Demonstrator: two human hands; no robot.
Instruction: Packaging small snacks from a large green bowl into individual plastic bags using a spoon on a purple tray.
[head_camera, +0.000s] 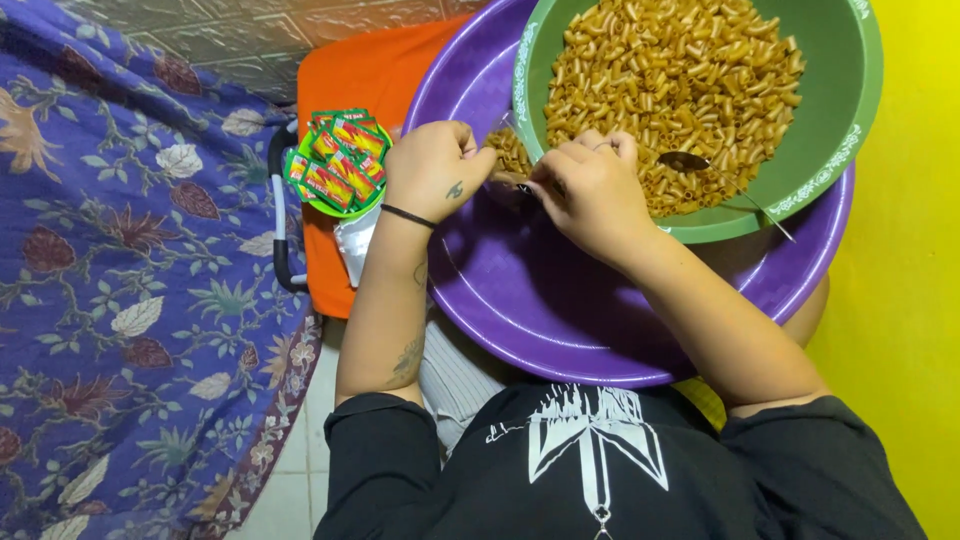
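My left hand (432, 168) and my right hand (590, 188) meet over a big purple basin (540, 300) and pinch a small clear plastic bag (510, 152) holding some orange-brown fried macaroni. A green bowl (830, 130) heaped with the same macaroni (680, 70) rests tilted on the basin's far side. A metal spoon (690, 162) lies in the green bowl, just right of my right hand.
A small green container (335, 165) of red-and-green sachets sits on an orange tray (365, 80) left of the basin. A purple floral cloth (130, 280) covers the left. A yellow surface (910, 300) runs along the right. My lap in black clothing fills the bottom.
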